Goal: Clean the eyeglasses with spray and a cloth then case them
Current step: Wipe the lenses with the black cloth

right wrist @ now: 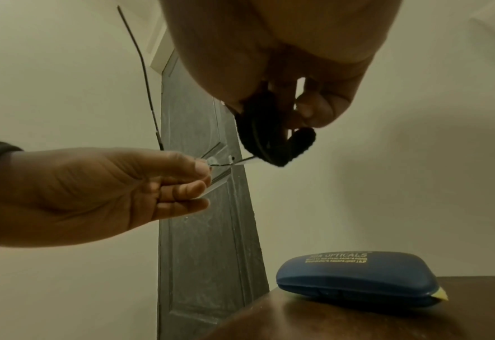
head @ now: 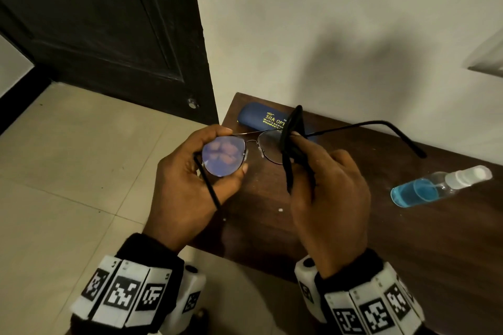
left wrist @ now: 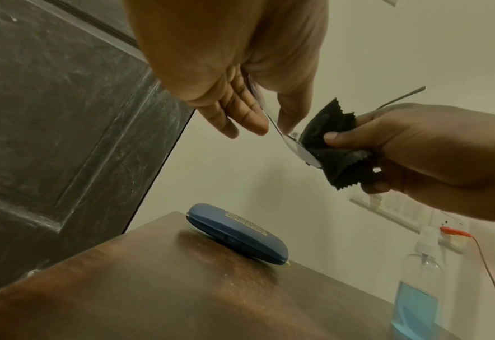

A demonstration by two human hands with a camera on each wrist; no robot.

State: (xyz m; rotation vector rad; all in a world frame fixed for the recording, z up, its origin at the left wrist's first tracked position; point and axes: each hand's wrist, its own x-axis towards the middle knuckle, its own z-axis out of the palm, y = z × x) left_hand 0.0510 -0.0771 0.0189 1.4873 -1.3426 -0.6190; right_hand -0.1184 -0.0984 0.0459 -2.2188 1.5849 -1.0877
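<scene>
Head view: the left hand [head: 187,185] holds the thin metal-framed eyeglasses [head: 245,151] above the dark brown wooden desk [head: 408,239], its fingers [head: 217,132] and thumb clamped on the rim of one lens. The right hand [head: 326,193] pinches a black microfibre cloth [head: 290,144] folded over the other lens. A closed blue hard-shell glasses case [head: 258,117] lies behind them; a clear spray bottle of blue liquid [head: 438,185] lies on its side to the right.

Left wrist view: the cloth [left wrist: 336,147] wraps the lens edge, the right thumb pressing it. The case [left wrist: 240,234] rests below.

Right wrist view: the left fingers [right wrist: 182,184] grip the lens; the cloth [right wrist: 269,138] hangs from curled right fingers.
</scene>
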